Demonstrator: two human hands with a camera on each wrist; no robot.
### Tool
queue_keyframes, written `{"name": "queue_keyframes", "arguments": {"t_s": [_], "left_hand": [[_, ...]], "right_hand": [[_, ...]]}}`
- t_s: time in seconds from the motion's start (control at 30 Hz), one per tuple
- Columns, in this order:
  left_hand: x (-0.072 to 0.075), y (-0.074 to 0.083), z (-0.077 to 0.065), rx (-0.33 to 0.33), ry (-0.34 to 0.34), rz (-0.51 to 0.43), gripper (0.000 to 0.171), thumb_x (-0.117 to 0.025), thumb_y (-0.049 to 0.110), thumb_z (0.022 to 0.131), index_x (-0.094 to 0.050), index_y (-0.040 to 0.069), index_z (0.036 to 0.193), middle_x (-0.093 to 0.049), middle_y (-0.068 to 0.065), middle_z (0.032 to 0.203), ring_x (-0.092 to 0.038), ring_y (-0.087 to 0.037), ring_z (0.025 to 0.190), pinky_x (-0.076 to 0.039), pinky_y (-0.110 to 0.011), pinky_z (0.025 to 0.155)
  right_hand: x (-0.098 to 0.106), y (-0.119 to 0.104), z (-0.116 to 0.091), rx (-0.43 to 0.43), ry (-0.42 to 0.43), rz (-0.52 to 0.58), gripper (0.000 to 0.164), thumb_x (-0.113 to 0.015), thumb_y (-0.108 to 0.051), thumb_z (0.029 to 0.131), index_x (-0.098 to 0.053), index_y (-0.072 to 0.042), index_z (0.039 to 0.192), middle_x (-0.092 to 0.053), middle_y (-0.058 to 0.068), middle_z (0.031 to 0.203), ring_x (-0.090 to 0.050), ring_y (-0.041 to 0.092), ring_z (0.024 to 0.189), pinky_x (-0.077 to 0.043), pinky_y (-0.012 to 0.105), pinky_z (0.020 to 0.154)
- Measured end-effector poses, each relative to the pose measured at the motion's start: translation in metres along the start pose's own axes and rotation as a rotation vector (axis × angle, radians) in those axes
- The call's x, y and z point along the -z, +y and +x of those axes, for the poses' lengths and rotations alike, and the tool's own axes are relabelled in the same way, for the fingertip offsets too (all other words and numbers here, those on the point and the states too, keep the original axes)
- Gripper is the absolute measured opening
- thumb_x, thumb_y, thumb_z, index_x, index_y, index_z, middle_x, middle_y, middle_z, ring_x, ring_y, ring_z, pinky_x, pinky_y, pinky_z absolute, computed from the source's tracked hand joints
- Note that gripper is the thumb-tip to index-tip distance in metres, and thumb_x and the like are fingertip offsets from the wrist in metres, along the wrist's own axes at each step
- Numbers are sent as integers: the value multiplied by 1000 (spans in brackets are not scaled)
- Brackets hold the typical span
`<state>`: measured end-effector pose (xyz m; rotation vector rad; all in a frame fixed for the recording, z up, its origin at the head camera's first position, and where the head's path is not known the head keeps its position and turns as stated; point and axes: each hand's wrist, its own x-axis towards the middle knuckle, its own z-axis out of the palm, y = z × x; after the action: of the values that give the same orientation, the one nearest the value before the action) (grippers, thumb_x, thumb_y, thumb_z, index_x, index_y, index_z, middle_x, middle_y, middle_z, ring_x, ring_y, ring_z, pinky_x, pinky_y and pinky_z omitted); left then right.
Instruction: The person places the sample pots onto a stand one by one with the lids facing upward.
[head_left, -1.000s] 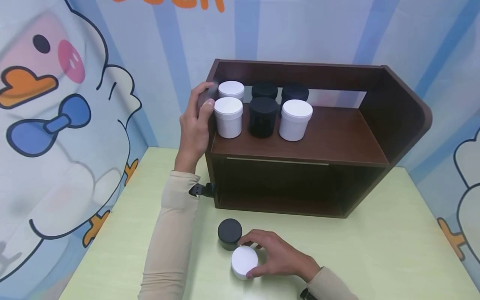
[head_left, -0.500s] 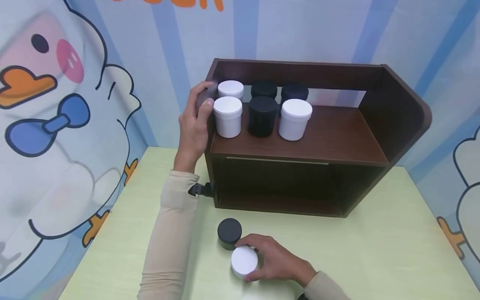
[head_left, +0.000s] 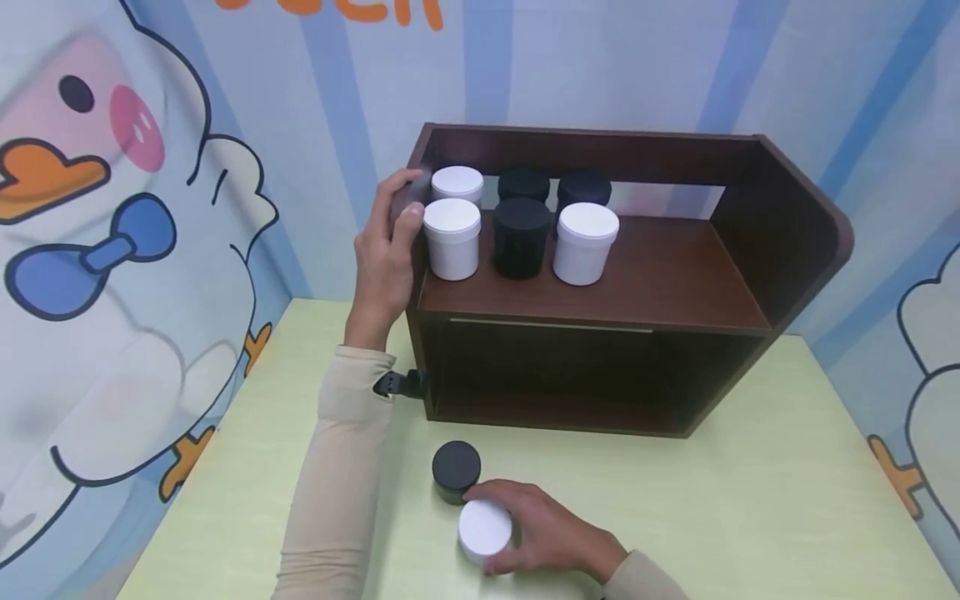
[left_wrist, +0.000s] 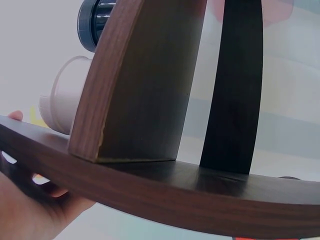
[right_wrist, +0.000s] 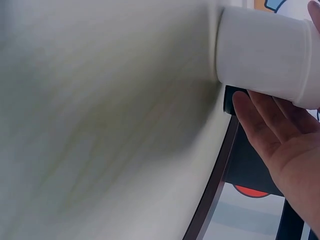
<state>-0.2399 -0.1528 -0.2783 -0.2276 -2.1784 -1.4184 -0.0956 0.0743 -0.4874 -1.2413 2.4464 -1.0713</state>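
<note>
On the table, my right hand [head_left: 551, 532] holds a white lidded jar [head_left: 485, 530], fingers on the far side and thumb on the near side. In the right wrist view the white jar [right_wrist: 265, 55] stands with its base on the tabletop. Just behind it is a black jar [head_left: 456, 471]. My left hand [head_left: 382, 262] grips the left side panel of a dark brown two-tier shelf [head_left: 682, 275]. The left wrist view shows the hand [left_wrist: 35, 210] around the panel's edge [left_wrist: 165, 200], its fingers partly hidden.
White and black jars stand in two rows on the upper tier's left, among them a front white jar [head_left: 453, 239], a front black jar [head_left: 521, 239] and another white jar [head_left: 585, 244]. Behind the pale green table [head_left: 750, 500] hangs a cartoon duck backdrop [head_left: 600, 58].
My right hand has shifted slightly left around the white jar, which stays in its place. The left hand keeps its hold on the shelf. The head view has tilted a little.
</note>
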Motion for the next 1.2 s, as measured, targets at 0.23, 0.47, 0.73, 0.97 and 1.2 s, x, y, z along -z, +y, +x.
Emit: {"name": "queue_keyframes", "arguments": {"t_s": [0.23,0.47,0.73,0.97,1.2], "left_hand": [[0,0,-1,2,-2,-5,49,-41,53,95,-49,38,141,-48,2,154,-52,-24,132,-41,-55,109],[1,-1,-1,-3,-5,-9,49,-41,53,95,-49,39,140,-48,3,153,-51,-23,132,-40,-55,109],[1,0,0,-2,0,-11,49,-41,53,94,-49,38,140,-49,1,153,-53,-24,130,-41,-55,108],[0,0,0,0,-3,-7,49,-41,52,94,-49,38,140,-48,3,154,-52,-23,132,-40,-54,109],[0,0,0,-1,3,-4,49,-41,52,94,-49,37,140,-49,3,153,-52,-23,132,-40,-54,109]], "right_hand": [[-1,0,-1,-1,-1,-30,75,-89,-31,71,-56,-15,136,-66,-3,129,-63,13,119,-50,33,101],[-3,1,1,1,-15,-40,74,-88,-31,71,-56,-15,136,-66,-4,129,-62,12,118,-50,31,101],[-2,0,2,-9,-17,-35,74,-89,-29,70,-57,-16,135,-66,-3,130,-62,13,118,-50,32,101],[-3,0,1,-14,-9,-2,73,-90,-26,69,-58,-15,134,-67,-3,128,-63,11,115,-50,29,99],[-2,-1,2,-14,-18,7,72,-90,-26,69,-59,-14,133,-68,-1,129,-63,11,116,-50,29,99]]}}
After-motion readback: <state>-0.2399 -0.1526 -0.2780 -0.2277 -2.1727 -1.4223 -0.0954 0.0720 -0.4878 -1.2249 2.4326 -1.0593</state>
